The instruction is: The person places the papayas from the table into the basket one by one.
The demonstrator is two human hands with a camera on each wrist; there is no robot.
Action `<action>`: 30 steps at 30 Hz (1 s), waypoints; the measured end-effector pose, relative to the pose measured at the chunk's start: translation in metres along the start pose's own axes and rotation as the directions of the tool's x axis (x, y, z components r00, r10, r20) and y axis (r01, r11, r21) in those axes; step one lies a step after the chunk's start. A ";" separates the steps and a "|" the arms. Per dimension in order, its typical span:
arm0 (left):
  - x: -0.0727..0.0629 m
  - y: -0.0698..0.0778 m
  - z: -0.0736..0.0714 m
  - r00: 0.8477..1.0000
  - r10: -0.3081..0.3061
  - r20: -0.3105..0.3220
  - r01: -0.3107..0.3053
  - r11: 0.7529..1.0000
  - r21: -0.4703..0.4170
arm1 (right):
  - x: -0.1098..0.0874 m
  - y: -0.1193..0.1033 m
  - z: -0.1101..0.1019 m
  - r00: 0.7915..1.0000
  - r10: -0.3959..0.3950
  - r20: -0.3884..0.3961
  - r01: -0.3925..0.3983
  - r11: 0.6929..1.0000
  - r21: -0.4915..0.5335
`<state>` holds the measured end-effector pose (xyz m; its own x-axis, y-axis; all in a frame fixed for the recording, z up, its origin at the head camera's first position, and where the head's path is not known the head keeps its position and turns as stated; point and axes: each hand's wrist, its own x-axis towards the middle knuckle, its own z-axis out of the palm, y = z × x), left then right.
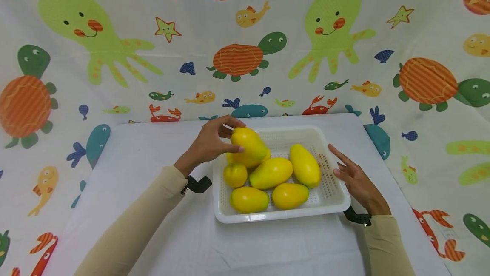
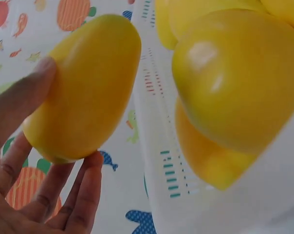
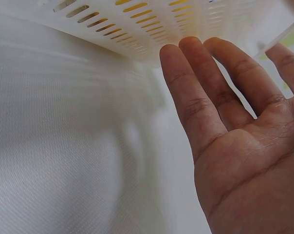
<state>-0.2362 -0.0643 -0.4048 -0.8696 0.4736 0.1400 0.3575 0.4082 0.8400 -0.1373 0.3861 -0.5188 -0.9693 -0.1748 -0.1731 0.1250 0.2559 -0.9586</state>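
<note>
My left hand (image 1: 208, 143) grips a yellow mango (image 1: 248, 145) between thumb and fingers, over the left part of a white plastic basket (image 1: 281, 215). The left wrist view shows this held mango (image 2: 88, 87) with the thumb on its side and the fingertips at its lower end. Several more mangoes (image 1: 272, 173) lie in the basket, and one is partly hidden behind the held one. At the basket's right side is my right hand (image 1: 359, 184). Its fingers (image 3: 183, 83) are extended, fingertips right at the slotted wall in the right wrist view.
A white cloth (image 1: 160, 233) covers the table under the basket. Behind the table hangs a curtain (image 1: 134, 16) printed with sea animals. Each wrist wears a dark strap with a camera (image 1: 199, 184).
</note>
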 end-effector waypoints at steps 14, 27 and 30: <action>0.044 0.016 0.055 0.997 -0.078 0.025 0.072 0.978 0.193 | 0.001 0.003 -0.002 0.998 -0.041 0.038 0.040 0.999 0.020; 0.056 0.014 0.084 0.998 -0.020 0.057 0.002 0.953 0.303 | 0.001 0.003 0.000 1.000 -0.019 0.006 0.018 0.999 0.032; 0.056 0.011 0.087 0.997 -0.013 0.076 -0.009 0.959 0.284 | 0.002 0.004 -0.001 1.000 -0.029 0.010 0.029 0.999 0.032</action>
<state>-0.2513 0.0346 -0.4333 -0.8459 0.5259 0.0890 0.4473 0.6084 0.6556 -0.1388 0.3873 -0.5225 -0.9703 -0.1918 -0.1476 0.1041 0.2198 -0.9700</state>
